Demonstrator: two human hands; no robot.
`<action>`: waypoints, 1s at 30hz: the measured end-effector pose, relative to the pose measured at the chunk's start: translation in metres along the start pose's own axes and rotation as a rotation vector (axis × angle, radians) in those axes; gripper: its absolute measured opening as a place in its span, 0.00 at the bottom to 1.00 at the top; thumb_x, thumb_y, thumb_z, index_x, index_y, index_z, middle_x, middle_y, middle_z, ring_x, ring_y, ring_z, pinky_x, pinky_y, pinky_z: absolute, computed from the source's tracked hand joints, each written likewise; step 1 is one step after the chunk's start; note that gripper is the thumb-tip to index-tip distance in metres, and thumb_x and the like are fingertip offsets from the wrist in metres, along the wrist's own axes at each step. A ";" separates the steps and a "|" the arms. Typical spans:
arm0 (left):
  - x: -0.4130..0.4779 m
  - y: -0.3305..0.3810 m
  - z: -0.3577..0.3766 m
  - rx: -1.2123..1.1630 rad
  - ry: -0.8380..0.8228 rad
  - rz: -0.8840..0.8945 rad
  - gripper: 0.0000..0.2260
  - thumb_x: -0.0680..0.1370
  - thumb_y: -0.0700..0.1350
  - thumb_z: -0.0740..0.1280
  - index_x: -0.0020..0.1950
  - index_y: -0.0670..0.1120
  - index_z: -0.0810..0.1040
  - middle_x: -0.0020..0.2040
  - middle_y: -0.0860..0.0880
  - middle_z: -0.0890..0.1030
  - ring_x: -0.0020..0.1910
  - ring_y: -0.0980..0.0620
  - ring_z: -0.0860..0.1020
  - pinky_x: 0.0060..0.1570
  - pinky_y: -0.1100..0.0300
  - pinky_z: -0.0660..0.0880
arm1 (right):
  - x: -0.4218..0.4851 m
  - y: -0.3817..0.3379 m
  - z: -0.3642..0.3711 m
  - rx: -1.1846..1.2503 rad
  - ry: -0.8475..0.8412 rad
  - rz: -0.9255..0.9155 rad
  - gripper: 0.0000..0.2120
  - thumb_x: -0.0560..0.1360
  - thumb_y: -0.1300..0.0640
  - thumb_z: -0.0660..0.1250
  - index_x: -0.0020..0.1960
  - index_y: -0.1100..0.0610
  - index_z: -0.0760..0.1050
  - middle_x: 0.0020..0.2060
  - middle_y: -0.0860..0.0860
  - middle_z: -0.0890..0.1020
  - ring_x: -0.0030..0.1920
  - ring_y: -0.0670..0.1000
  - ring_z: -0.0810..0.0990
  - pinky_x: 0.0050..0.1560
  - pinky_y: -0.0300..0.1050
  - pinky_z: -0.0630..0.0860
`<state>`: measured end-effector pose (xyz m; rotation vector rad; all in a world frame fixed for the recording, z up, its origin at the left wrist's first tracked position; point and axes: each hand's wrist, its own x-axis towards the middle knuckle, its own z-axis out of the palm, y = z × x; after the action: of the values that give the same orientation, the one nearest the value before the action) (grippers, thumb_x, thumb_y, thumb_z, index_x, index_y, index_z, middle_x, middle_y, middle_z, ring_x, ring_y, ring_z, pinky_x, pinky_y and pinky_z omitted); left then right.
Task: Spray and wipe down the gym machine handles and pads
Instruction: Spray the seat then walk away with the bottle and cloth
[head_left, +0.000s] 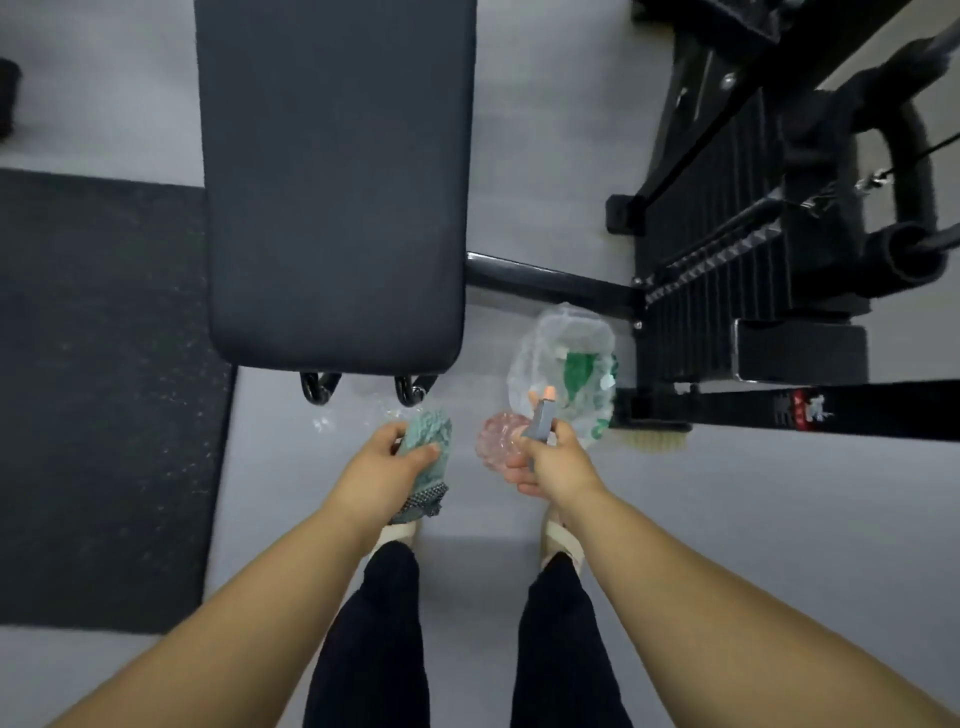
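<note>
Black padded gym bench (337, 182), long rectangular vinyl cushion with rounded corners, matte, runs up the middle and is cut off at the top edge. Two black bent metal feet (318, 389) poke out under its near end.

Left hand (387, 460) grips a bunched teal-green cloth (431, 428) with a grey mesh patch at its lower end, fingers (397, 431) curled round it, just below the bench end and not touching it.

Right hand (550, 465) holds a pink see-through plastic spray bottle (497, 441) with a grey trigger head and orange nozzle tip, fingers (522, 486) wrapped round the neck. Bottle body is blurred and partly behind the hand; liquid level can't be read.

Crumpled clear plastic bag with green print (566, 358) lies on the grey floor (779, 519) just past the bottle. Black weight-stack machine (753, 234) at right, cut off by the frame, handles blurred. Pale bristly thing (654, 442) under its base bar, hard to make out. Dark speckled rubber mat (104, 389) at left. Faint shiny marks (322, 422) on the floor near the bench feet, unclear. Black trousers and beige sandals (402, 532) below, mostly hidden by the forearms.
</note>
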<state>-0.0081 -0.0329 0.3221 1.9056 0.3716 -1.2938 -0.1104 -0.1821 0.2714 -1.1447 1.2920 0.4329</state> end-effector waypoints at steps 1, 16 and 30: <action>0.009 -0.004 0.007 -0.014 0.013 -0.003 0.10 0.79 0.43 0.64 0.59 0.49 0.72 0.50 0.46 0.79 0.40 0.49 0.80 0.25 0.64 0.74 | 0.017 -0.003 -0.002 -0.022 -0.016 -0.001 0.08 0.80 0.60 0.59 0.58 0.53 0.66 0.43 0.54 0.79 0.35 0.51 0.79 0.38 0.43 0.76; 0.221 -0.077 0.090 -0.073 0.101 0.005 0.10 0.78 0.43 0.64 0.58 0.51 0.71 0.51 0.47 0.78 0.42 0.50 0.79 0.28 0.65 0.76 | 0.280 0.038 0.045 -0.084 -0.096 -0.068 0.11 0.79 0.59 0.59 0.59 0.52 0.61 0.44 0.48 0.76 0.35 0.52 0.80 0.50 0.53 0.78; 0.279 -0.103 0.110 -0.101 0.164 0.141 0.11 0.78 0.41 0.64 0.57 0.53 0.75 0.54 0.48 0.77 0.46 0.53 0.79 0.36 0.64 0.78 | 0.326 0.070 0.038 -0.169 -0.050 -0.219 0.18 0.80 0.50 0.57 0.69 0.49 0.61 0.60 0.49 0.75 0.53 0.53 0.78 0.51 0.48 0.75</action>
<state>-0.0216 -0.0984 0.0120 1.9210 0.3709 -1.0121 -0.0508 -0.2264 -0.0563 -1.3930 1.0876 0.4106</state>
